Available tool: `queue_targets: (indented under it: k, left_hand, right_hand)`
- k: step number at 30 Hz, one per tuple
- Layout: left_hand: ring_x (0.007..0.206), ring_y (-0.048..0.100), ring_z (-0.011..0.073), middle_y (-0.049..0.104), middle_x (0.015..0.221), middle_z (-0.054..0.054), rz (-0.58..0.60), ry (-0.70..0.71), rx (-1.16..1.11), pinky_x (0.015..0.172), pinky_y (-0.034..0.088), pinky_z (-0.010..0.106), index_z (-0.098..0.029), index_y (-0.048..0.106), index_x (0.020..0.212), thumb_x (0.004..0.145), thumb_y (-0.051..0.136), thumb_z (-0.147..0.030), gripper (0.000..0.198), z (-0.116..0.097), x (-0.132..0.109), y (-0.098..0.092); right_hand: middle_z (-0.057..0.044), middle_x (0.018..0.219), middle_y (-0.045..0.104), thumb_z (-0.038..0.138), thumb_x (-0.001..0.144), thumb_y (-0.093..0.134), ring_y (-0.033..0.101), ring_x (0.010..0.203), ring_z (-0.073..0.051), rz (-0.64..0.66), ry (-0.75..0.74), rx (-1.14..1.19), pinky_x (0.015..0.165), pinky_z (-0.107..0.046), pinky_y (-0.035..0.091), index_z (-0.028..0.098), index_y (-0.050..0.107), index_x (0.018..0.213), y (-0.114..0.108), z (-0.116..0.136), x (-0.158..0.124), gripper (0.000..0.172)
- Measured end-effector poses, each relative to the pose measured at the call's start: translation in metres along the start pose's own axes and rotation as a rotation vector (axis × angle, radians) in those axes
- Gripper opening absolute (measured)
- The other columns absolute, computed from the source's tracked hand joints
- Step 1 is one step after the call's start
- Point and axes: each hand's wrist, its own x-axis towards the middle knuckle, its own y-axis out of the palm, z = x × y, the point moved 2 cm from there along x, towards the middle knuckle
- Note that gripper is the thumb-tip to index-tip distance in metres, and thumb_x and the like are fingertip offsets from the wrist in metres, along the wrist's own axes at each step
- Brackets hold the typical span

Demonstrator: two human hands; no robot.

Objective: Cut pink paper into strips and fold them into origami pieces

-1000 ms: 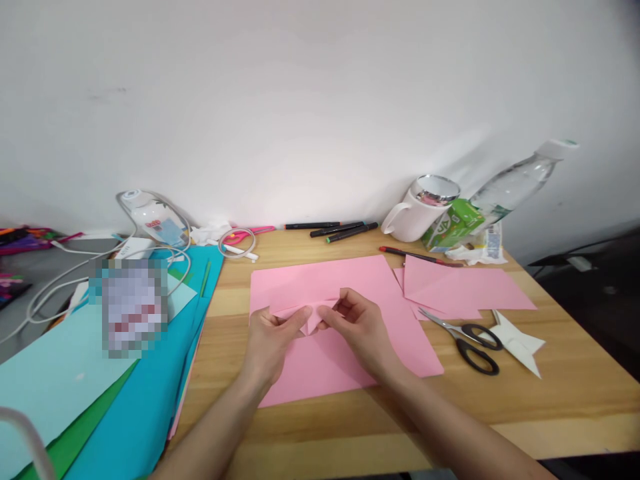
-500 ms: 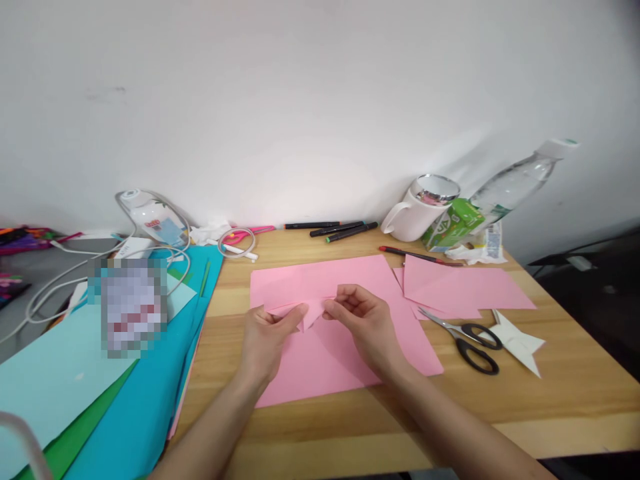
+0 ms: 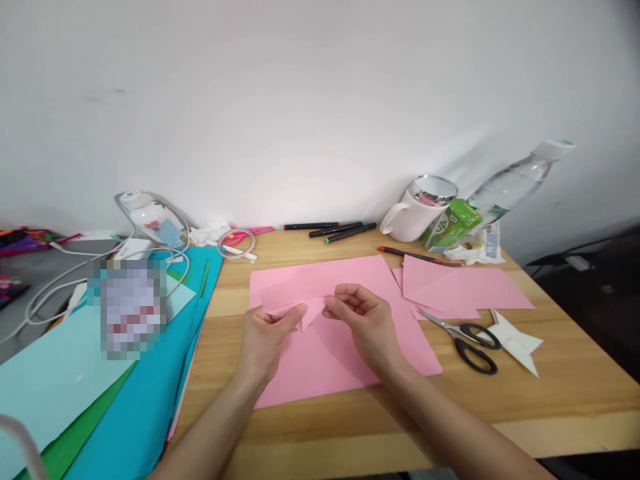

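Observation:
Between my two hands is a small folded piece of pink paper [image 3: 314, 313], held up over a larger pink sheet [image 3: 340, 363] that lies on the wooden table. My left hand [image 3: 264, 337] pinches its left side, thumb on top. My right hand [image 3: 363, 320] grips the right side between thumb and fingertips, the other fingers curled. A triangular flap points down toward me in the middle of the folded paper. Part of the paper's edges is hidden behind my fingers.
Black-handled scissors [image 3: 465, 337] lie at right beside a folded white paper star [image 3: 517, 341] and pink paper pieces [image 3: 460, 287]. Markers [image 3: 350, 232], a white mug [image 3: 417, 210], a green box [image 3: 453, 223] and a bottle [image 3: 515, 177] stand along the wall. Blue sheets [image 3: 135, 407] lie left.
Both hands keep their hold on the folded pink paper with hardly any movement. The view has shifted very slightly.

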Motion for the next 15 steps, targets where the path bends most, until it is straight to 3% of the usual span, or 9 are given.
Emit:
queue_targets:
  k: [15]
  left_hand:
    - [0.048,0.054,0.0119,0.063,0.051,0.001,0.026,0.007,-0.006,0.051,0.044,0.024,-0.012,0.067,0.053,0.059,0.075,-0.026,0.017,0.0009,0.0021,-0.0001]
  right_hand:
    - [0.001,0.065,0.068,0.025,0.062,0.077,0.064,0.06,-0.012,-0.014,-0.004,-0.023,0.064,-0.025,0.054,0.017,0.063,0.079,-0.0025,0.001,0.0009,0.023]
